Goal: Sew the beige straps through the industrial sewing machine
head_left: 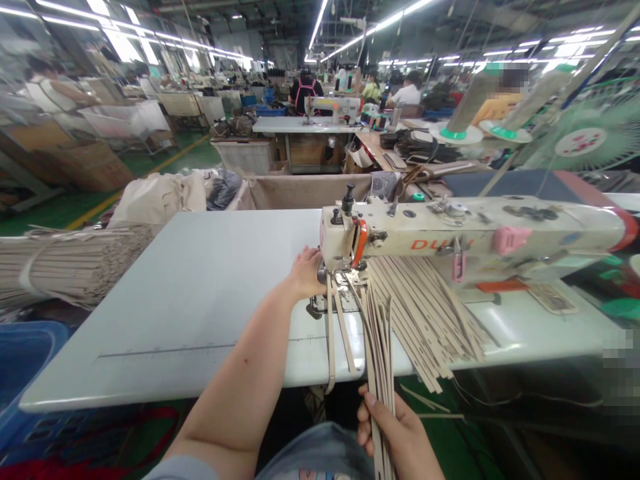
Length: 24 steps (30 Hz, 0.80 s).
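My left hand [304, 272] lies on the table at the left of the sewing machine's head [345, 237], fingers stretched forward and partly hidden by it. Its thumb side is close to the presser foot and a narrow beige strip [331, 340] that hangs over the table's front edge. At the front edge my right hand [397, 430] is closed round a bundle of beige strips [379, 347], whose far ends reach up toward the needle area. Another strip [344, 333] lies between them. Under the machine arm many loose strips [425, 320] are fanned out.
A tied bundle of strips [75, 267] sits left of the white table [200, 287], above a blue basket [30, 353]. Behind the table stands a fabric-lined bin [310, 190]. Thread cones [465, 107] and a green fan [585, 137] are at right. Several people work farther back.
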Motion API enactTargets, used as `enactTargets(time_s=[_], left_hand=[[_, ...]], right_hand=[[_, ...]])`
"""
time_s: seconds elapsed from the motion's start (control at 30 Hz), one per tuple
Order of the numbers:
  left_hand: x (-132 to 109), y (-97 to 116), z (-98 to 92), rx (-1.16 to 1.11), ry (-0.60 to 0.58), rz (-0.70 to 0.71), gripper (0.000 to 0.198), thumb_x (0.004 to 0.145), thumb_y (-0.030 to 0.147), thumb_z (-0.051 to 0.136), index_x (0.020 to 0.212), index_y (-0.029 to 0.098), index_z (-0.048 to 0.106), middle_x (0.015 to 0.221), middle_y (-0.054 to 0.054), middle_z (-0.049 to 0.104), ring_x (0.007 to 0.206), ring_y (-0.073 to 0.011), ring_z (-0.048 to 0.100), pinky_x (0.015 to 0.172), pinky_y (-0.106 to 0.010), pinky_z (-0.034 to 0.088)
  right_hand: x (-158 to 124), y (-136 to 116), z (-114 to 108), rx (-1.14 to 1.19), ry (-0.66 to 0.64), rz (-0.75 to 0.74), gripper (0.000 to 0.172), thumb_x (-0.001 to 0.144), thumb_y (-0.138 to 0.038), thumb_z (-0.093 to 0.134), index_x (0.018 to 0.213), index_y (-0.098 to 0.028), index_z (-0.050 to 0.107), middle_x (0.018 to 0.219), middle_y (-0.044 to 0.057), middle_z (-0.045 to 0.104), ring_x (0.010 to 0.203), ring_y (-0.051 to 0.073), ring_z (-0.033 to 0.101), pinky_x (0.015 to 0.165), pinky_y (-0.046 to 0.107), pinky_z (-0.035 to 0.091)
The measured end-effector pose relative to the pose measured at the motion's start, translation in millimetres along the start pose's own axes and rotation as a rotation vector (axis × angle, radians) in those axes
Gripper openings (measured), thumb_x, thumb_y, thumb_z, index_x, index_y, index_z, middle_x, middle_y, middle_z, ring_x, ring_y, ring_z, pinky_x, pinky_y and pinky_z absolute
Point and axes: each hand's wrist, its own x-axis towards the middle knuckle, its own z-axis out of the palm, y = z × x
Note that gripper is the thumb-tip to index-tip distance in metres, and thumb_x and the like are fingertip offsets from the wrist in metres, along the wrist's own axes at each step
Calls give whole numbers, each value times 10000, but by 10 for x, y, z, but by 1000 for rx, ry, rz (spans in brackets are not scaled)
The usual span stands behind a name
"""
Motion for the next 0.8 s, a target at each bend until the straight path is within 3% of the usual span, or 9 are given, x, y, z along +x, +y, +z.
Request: enactTargets(time_s=[0.27, 0.5, 0.8], left_hand=[[-19, 34, -70, 2, -52, 5, 1061, 648, 467, 1049, 1619, 274, 669, 1714, -163, 609, 1755, -549, 311, 1433, -727, 334], [-16, 35, -69, -4, -68, -10, 1083, 645, 456, 1029, 1645, 282, 651, 1751, -152, 582, 1780, -527, 287, 1458, -720, 303], [-29, 34, -69, -9, -58, -4, 1082, 632, 448, 1038, 1634, 293, 661, 1741, -149, 584, 1774, -527, 297, 1458, -716, 309]], right_hand=[[-153, -202, 41, 82, -11, 46, 677, 585, -695, 1141, 942, -166, 918, 669, 32, 804, 556, 195, 744, 520, 271, 537], [-225, -360, 37, 82, -70, 38, 640, 685, -659, 1101, 1041, -162, 913, 634, 3, 751, 530, 178, 710, 520, 259, 491], [-222, -339, 15, 88, -25, 34, 710, 631, -663, 1129, 1096, -180, 895, 689, 14, 776, 534, 173, 675, 514, 279, 530]])
